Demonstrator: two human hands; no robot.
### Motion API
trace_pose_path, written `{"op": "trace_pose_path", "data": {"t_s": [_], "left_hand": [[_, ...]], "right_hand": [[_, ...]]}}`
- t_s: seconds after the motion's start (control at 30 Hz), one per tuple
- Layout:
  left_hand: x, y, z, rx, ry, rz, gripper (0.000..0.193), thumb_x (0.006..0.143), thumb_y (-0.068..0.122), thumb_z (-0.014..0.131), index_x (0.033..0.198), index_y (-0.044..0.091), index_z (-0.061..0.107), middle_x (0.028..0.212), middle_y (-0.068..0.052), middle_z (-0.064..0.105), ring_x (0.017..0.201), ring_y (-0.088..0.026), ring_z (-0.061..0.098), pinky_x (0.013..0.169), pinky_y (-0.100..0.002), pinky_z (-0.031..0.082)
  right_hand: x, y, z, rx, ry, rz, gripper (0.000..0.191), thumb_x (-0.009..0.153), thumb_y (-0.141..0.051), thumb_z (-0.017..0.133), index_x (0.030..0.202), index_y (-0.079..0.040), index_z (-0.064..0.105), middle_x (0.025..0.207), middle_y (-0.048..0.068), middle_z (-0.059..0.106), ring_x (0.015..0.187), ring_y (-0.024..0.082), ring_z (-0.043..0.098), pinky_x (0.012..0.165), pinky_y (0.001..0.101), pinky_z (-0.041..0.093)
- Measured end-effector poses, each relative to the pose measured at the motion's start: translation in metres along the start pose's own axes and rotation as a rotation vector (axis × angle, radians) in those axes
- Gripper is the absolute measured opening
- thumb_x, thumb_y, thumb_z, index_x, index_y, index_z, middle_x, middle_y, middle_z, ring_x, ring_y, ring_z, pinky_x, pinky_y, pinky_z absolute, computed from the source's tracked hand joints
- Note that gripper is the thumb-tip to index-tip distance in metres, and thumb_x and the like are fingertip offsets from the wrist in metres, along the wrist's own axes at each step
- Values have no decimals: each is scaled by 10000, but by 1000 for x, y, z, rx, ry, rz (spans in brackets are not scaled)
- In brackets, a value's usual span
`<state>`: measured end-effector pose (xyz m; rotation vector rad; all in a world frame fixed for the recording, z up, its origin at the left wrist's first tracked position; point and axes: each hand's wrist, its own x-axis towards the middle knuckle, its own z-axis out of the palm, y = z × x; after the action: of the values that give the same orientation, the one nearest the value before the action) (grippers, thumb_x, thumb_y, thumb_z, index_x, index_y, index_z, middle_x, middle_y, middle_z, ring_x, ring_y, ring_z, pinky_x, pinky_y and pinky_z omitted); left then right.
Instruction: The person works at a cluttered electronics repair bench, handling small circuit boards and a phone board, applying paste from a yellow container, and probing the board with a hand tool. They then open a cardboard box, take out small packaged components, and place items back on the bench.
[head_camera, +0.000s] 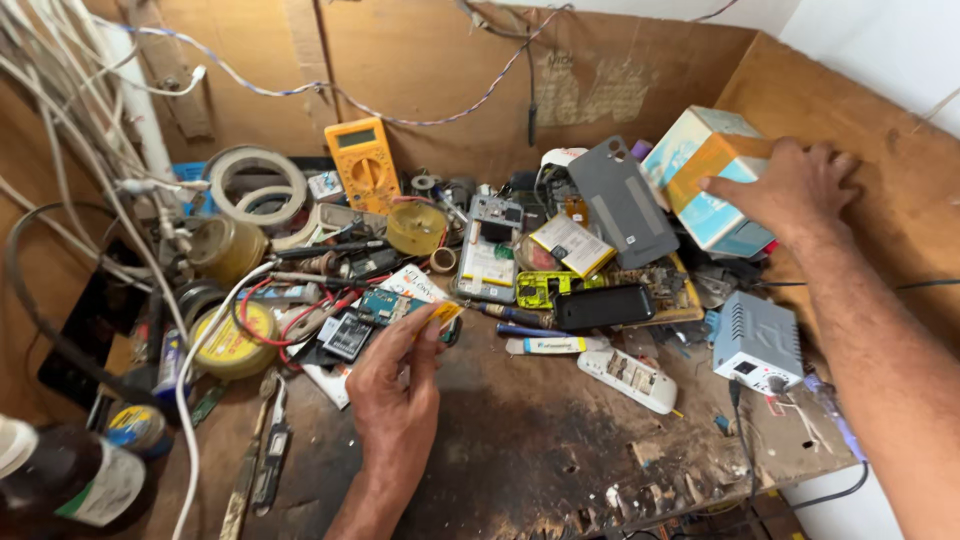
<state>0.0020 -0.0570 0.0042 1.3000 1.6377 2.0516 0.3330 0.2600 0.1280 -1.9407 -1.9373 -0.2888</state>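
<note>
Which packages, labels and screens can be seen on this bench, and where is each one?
Cardboard box: far right, under the right hand; white, orange and light blue.
Multimeter: back centre, leaning on the board; yellow-orange, small grey screen.
Brown bottle: lower left corner; white label.
Flat battery: centre, resting on the clutter; white label, yellow edge.
Small yellow piece: pinched in the left hand.

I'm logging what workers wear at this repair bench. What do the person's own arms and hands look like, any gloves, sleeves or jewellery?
Both are bare. The left hand and right hand wear no gloves, and no rings, watch or bands show. Both forearms are uncovered as far as the picture's edge, with no sleeve in view.
</note>
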Motion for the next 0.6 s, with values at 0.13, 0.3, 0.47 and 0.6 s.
{"op": "trace_pose_path", "data": {"t_s": [0.13, 0.3, 0.47, 0.6], "left_hand": [[1, 6, -1, -22, -21, 3, 216, 983, 70, 673, 1181, 73, 759, 917, -44, 749, 773, -100, 701, 666, -246, 586], [2, 10, -2, 33, -67, 38, 232, 962, 89, 688, 1174, 103, 781, 934, -22, 752, 796, -74, 672, 711, -240, 550], [-1, 0, 1, -152, -130, -89, 244, 965, 86, 700, 1193, 94, 787, 1082, -40, 720, 954, -80, 634, 816, -233, 528], [-3, -11, 3, -272, -163, -122, 227, 963, 81, 714, 1175, 71, 793, 1156, -65, 711, 1018, -98, 648, 867, -233, 537]], "right_hand": [[-21, -4, -8, 13, 93, -38, 904, 763, -590, 869, 1375, 27, 618, 1510, 319, 446, 1424, 505, 280, 1084, 729, 283], [-80, -24, -27, 270, 265, -324, 430, 909, -393, 851, 1142, -41, 770, 1153, 228, 696, 1153, 351, 600, 1030, 481, 468], [-139, -54, -31, 443, -162, -275, 205, 874, -270, 805, 980, -95, 807, 860, 94, 787, 772, 263, 734, 759, 387, 557], [-156, -61, -26, 373, -281, -379, 210, 837, -200, 821, 1016, -91, 812, 988, 95, 797, 942, 215, 752, 917, 357, 557]]}}
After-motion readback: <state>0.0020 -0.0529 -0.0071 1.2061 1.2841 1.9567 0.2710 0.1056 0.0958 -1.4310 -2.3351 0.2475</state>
